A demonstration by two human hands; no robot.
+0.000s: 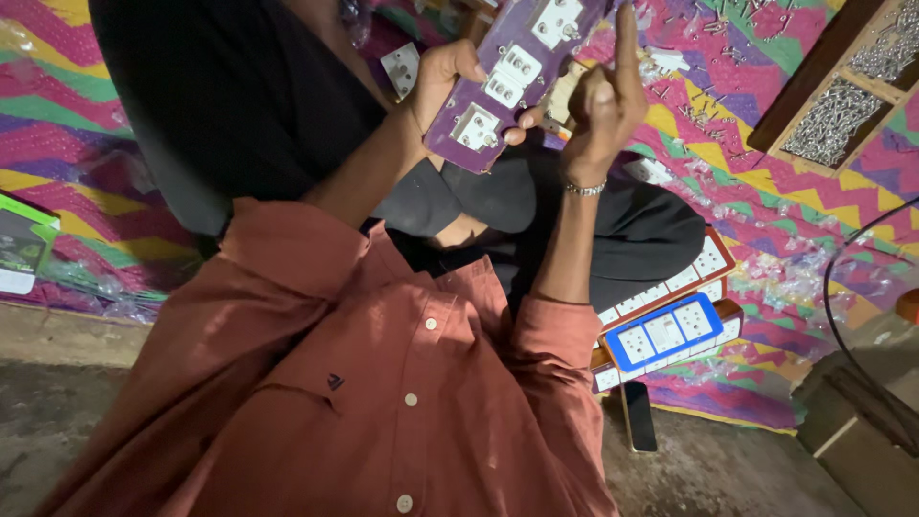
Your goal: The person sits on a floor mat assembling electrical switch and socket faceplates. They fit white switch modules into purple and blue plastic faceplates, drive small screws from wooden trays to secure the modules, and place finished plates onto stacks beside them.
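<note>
- Head view: the left hand grips a purple switchboard panel at its lower end, thumb over the front edge and fingers wrapped behind; the panel tilts from 7 o'clock up toward 1 o'clock.
- White sockets and switches are set in a row along the face of the panel.
- The right hand is just beside the panel at its 3 o'clock side, fingers curled in and one finger raised straight along the panel's edge; whether it pinches anything I cannot tell.
- A metal bracelet circles the right wrist, and rust-red shirt sleeves cover both forearms.
- At 4 o'clock from the hands, a stack of finished panels lies on the mat, the top one blue-framed.
- A striped, zigzag mat covers the floor, strewn with small screws.
- At 2 o'clock a wooden compartment tray holds heaps of screws.
- A dark phone lies on the bare floor at 5 o'clock.
</note>
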